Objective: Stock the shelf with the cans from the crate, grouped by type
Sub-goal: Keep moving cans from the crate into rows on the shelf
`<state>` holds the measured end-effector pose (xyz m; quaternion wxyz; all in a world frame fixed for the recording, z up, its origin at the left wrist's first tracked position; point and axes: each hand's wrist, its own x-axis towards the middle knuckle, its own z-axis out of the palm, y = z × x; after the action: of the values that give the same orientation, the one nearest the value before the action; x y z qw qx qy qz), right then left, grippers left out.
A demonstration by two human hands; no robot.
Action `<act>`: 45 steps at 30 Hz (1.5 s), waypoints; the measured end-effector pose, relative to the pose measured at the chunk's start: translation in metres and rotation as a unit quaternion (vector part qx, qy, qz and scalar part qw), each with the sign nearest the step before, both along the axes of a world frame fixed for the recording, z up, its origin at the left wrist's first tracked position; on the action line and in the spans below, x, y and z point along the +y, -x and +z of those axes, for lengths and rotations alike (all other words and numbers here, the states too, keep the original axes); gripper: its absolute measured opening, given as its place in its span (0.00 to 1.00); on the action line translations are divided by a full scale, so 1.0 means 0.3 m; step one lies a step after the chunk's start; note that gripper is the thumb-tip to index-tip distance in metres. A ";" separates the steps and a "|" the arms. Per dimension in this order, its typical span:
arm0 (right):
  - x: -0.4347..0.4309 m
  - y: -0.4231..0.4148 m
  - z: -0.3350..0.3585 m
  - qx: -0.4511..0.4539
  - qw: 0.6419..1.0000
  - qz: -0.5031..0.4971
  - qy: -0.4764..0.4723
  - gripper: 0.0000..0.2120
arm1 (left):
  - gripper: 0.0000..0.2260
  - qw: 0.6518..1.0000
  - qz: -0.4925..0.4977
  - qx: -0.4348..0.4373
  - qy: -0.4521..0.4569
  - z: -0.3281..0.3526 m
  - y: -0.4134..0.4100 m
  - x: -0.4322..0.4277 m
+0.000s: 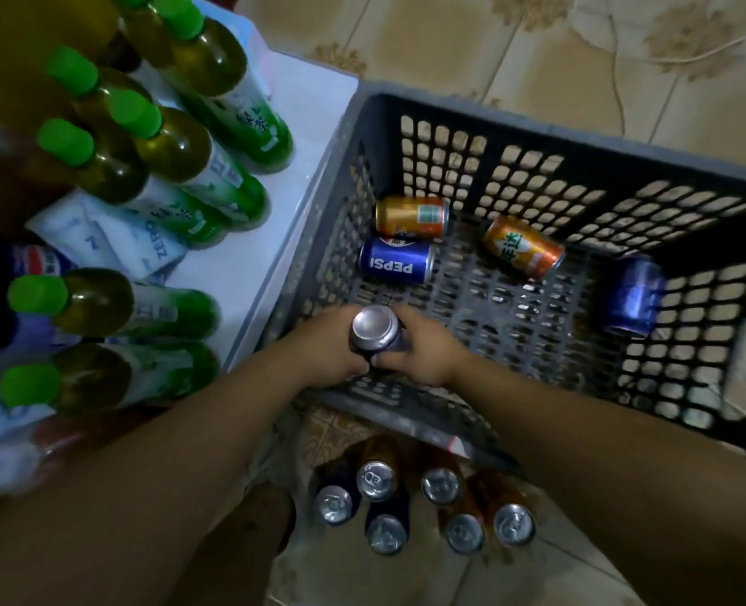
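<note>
Both my hands hold one upright can (pixel 375 329) over the near left corner of the grey crate (pixel 537 133). My left hand (pixel 323 347) wraps its left side and my right hand (pixel 423 347) its right side. The can's silver top faces me; its body is dark blue. On the crate floor lie a blue Pepsi can (pixel 396 261), an orange can (pixel 412 216) behind it, another orange can (pixel 523 247) in the middle and a blue can (pixel 633 295) at the right wall.
Several cans stand upright on the floor below the crate, blue ones (pixel 377 481) left and orange ones (pixel 513 524) right. A white shelf (pixel 310 107) at the left carries green-capped tea bottles (pixel 165 146), white packets (pixel 113 242) and a Pepsi bottle (pixel 39 262).
</note>
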<state>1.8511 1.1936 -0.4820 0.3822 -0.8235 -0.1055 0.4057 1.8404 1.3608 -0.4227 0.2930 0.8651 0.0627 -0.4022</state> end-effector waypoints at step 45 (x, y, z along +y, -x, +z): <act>0.723 1.117 2.098 -0.141 0.905 0.158 -0.370 0.23 | 0.25 0.742 0.471 -0.412 0.240 1.785 1.528 0.471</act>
<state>1.5160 1.4105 0.1474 0.5715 -0.6442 -0.4297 0.2718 1.3820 1.5021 0.1128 0.6406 0.7076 0.2365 0.1815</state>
